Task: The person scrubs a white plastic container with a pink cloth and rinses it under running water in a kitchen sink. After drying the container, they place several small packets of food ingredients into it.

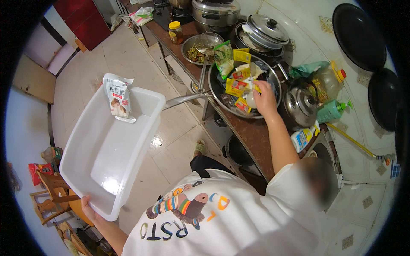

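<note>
My left hand (89, 209) grips the near rim of a white plastic tub (112, 147), which is held tilted over the floor. At the tub's far end, a white seasoning pouch (118, 97) with mushroom pictures leans against the wall and overhangs the rim. My right hand (266, 99) reaches into a long-handled steel wok (213, 91) on the counter. Its fingers are among yellow sachets (237, 87) and beside a white rounded item (250, 100); whether they hold anything is hidden. A green-edged clear bag (224, 59) also lies in the wok.
On the brown counter (256, 144) stand a kettle (301, 104), a spray bottle (302, 140), a steel steamer pot (216, 16) and a yellow-lidded jar (175, 32). A skimmer (208, 43) rests over a bowl of food (193, 54). Wooden chairs (51, 201) stand left.
</note>
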The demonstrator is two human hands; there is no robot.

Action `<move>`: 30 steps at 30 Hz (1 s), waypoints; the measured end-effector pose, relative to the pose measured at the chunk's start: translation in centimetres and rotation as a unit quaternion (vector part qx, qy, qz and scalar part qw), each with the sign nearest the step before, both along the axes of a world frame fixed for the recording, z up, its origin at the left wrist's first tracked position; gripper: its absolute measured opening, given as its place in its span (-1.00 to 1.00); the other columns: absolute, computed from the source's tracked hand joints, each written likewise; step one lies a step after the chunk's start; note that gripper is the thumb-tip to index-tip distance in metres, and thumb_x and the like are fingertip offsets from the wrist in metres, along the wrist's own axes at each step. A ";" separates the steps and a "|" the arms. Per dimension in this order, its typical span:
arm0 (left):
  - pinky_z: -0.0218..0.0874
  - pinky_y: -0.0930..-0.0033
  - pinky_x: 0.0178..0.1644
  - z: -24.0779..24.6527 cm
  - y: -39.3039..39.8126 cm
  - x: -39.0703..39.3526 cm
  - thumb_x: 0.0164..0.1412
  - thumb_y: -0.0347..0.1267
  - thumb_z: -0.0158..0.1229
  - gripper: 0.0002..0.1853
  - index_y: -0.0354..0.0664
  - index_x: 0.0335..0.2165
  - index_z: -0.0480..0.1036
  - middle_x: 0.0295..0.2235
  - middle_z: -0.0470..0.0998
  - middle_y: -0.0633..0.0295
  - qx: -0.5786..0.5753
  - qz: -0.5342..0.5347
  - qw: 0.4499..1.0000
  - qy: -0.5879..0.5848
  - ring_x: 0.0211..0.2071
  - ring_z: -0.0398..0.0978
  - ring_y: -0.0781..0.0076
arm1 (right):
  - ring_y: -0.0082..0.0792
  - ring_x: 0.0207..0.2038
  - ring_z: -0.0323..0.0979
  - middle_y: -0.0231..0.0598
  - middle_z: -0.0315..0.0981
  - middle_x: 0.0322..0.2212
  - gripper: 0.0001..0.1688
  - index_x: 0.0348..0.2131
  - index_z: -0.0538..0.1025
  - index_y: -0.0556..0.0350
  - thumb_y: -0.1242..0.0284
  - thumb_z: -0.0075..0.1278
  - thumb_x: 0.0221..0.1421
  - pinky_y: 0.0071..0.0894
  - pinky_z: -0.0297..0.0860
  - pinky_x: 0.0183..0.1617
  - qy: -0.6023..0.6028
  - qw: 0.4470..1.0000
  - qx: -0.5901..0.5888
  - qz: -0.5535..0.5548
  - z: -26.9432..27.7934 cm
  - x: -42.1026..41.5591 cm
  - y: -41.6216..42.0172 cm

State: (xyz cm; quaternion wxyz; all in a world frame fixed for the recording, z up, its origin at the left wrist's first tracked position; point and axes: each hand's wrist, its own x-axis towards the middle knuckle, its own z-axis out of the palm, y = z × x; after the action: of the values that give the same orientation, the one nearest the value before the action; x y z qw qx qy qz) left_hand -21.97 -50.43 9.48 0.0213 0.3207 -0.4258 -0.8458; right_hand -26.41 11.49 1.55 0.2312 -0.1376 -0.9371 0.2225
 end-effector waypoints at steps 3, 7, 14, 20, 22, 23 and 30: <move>0.23 0.04 -0.07 1.2 -0.8 -4.7 -0.22 -0.44 -0.12 -0.44 -0.35 -0.10 0.19 -0.20 0.35 -0.03 -0.020 -0.016 0.999 0.036 -0.18 0.34 0.04 | -0.05 -0.02 0.14 -0.10 0.13 -0.04 -0.61 -0.20 0.41 0.02 0.49 0.04 -0.12 -0.21 0.19 -0.02 -0.079 0.994 0.070 -0.038 0.5 -5.4 2.0; 0.25 0.05 -0.09 4.9 2.5 -9.5 -0.23 -0.43 -0.10 -0.49 -0.34 -0.16 0.23 -0.26 0.37 0.00 -0.055 0.011 0.998 0.013 -0.20 0.36 0.07 | -0.06 -0.05 0.19 -0.07 0.15 -0.05 -0.62 -0.31 0.42 0.07 0.37 0.12 -0.21 -0.20 0.24 -0.07 -0.216 0.964 0.149 -0.049 -1.2 -10.2 4.4; 0.26 0.09 -0.17 3.8 2.3 -16.0 -0.21 -0.44 -0.07 -0.53 -0.30 -0.18 0.26 -0.29 0.36 0.04 -0.053 0.015 0.998 0.000 -0.25 0.36 0.11 | -0.45 -0.40 0.38 -0.18 0.39 -0.38 -0.72 -0.33 0.36 0.23 0.49 0.02 -0.10 -0.48 0.30 -0.36 0.020 0.954 -0.277 -0.110 2.0 -11.4 8.9; 0.30 0.17 -0.19 2.4 1.5 -21.9 -0.16 -0.45 -0.04 -0.58 -0.28 -0.20 0.28 -0.32 0.40 0.10 -0.043 -0.066 0.995 0.056 -0.30 0.39 0.16 | -0.53 -0.26 0.37 -0.23 0.38 -0.26 -0.59 -0.11 0.30 0.30 0.59 -0.05 -0.01 -0.60 0.29 -0.15 0.135 0.876 -0.458 -0.069 11.0 -7.4 5.9; 0.27 0.18 -0.14 1.4 0.3 -24.5 -0.14 -0.50 -0.06 -0.57 -0.22 -0.17 0.27 -0.30 0.40 0.14 -0.014 -0.138 0.987 0.079 -0.26 0.38 0.19 | -0.53 -0.26 0.36 -0.24 0.38 -0.26 -0.60 -0.12 0.32 0.29 0.59 -0.05 -0.02 -0.59 0.29 -0.15 0.166 0.889 -0.421 -0.074 13.2 -4.5 4.0; 0.26 0.18 -0.11 1.1 0.1 -25.7 -0.13 -0.53 -0.07 -0.56 -0.19 -0.15 0.26 -0.29 0.40 0.16 0.002 -0.176 0.980 0.089 -0.24 0.37 0.20 | -0.54 -0.26 0.36 -0.25 0.38 -0.26 -0.61 -0.13 0.33 0.28 0.59 -0.05 -0.02 -0.59 0.29 -0.14 0.180 0.895 -0.400 -0.079 14.4 -2.7 2.9; 0.31 0.20 -0.17 3.2 10.9 -29.4 -0.24 -0.58 -0.11 -0.41 -0.18 -0.08 0.20 -0.28 0.37 0.14 0.063 -0.405 0.905 0.110 -0.26 0.38 0.22 | -0.57 -0.25 0.33 -0.28 0.38 -0.28 -0.71 -0.21 0.38 0.27 0.59 -0.05 0.00 -0.61 0.27 -0.15 0.332 0.889 -0.229 -0.216 19.9 11.3 -6.0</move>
State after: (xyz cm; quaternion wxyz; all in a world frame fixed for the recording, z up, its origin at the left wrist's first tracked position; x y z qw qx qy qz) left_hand -51.33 -39.54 12.66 -0.2965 0.0261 -0.4595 -0.8368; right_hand -15.07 5.51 21.42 0.5337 -0.3033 -0.6757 0.4082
